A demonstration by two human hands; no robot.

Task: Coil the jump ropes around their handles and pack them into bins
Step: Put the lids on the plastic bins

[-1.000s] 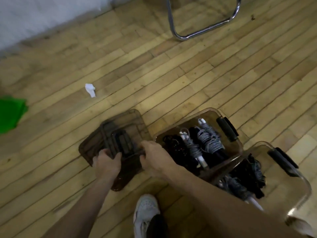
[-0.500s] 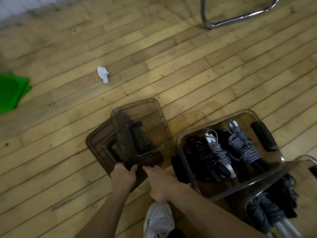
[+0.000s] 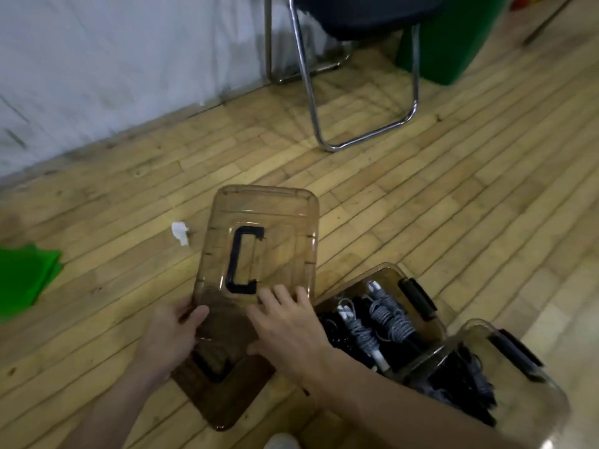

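A brown see-through lid with a black handle is raised off the floor. My left hand grips its near left edge, thumb on top. My right hand lies on its near right part with fingers spread and fairly straight. A second lid lies flat on the floor beneath. To the right stands an open brown bin holding coiled grey and black jump ropes. A second bin with more coiled ropes stands at the lower right.
A chrome-legged chair stands ahead by the white wall. A green container is at the top right, a green object at the left edge. A crumpled white scrap lies on the wooden floor. My white shoe shows at the bottom.
Both hands have lifted the upper lid off the lower one and tilted it up. My view has swung upward, bringing the chair and wall into sight.
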